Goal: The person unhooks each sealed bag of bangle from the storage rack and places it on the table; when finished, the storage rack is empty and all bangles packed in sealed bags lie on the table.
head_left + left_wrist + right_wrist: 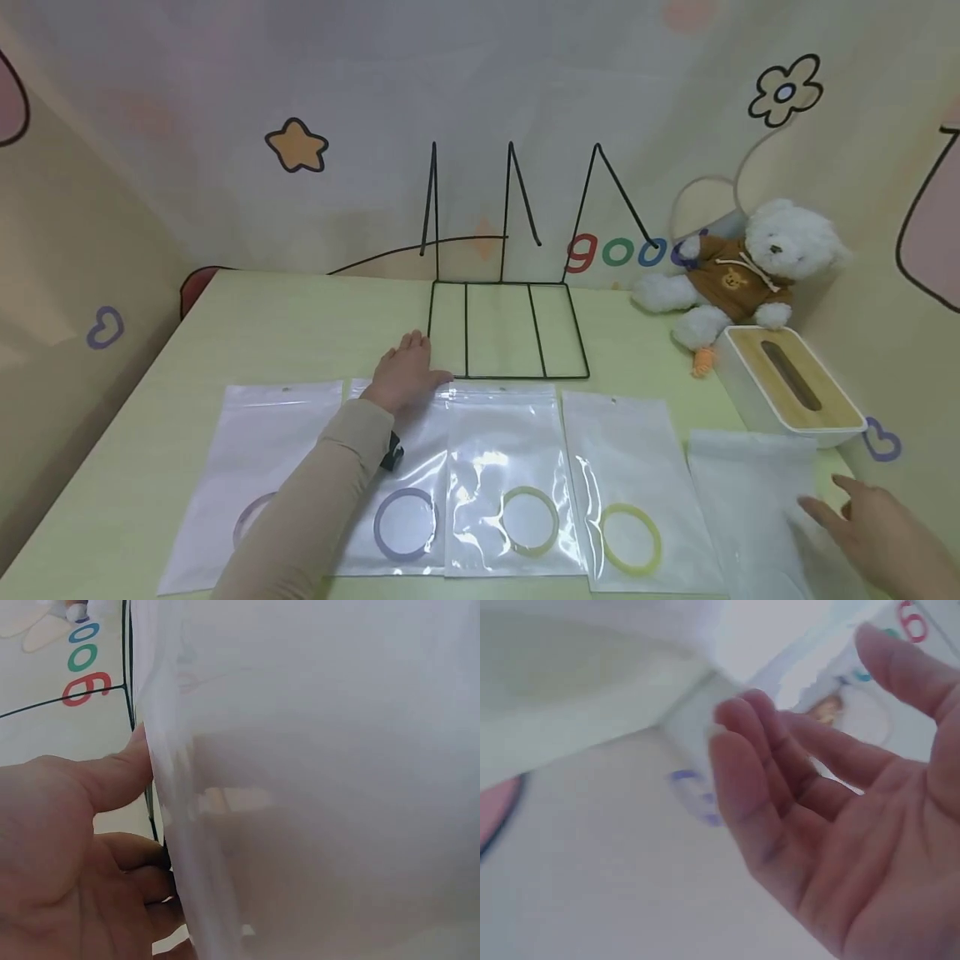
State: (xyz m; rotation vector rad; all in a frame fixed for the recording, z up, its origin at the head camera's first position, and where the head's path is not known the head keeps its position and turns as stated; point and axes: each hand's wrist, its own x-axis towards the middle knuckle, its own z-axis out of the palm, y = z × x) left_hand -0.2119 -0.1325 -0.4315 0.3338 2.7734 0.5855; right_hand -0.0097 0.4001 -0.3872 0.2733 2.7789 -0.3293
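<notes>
My left hand (405,375) lies with straight fingers across the top of a clear zip bag holding a lilac ring (405,523), its fingertips at the left side of a black wire rack (510,377). In the left wrist view a translucent plastic sheet (337,765) covers much of the scene and hides the fingertips. Loosely bent and holding nothing, the fingers of my right hand (888,529) hover beside the rightmost white bag (750,492). Between the hands lie two bags with yellowish rings (553,521); another bag (277,433) sits partly under the left forearm.
A white plush bear (795,242) in a brown hoodie sits at the back right. In front of it stands a white box (757,387) with a slotted wooden lid. The rack's upright prongs rise near the back wall, and the side walls bound the table (300,333).
</notes>
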